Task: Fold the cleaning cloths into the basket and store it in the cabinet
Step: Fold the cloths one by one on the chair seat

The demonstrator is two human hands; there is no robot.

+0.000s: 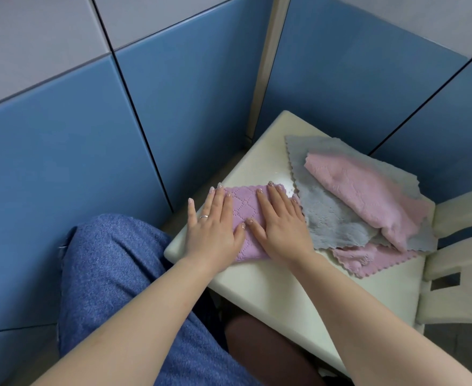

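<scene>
A folded purple cloth lies on the near left part of a cream chair seat. My left hand presses flat on its left side, fingers straight, with a ring on one finger. My right hand presses flat on its right side. To the right lies a loose heap: a grey cloth, a pink cloth on top of it, and a purple cloth partly hidden underneath. No basket or cabinet is in view.
Blue and grey panel walls close in behind and to the left of the seat. The cream chair back slats stand at the right. My knee in blue fabric sits at the lower left.
</scene>
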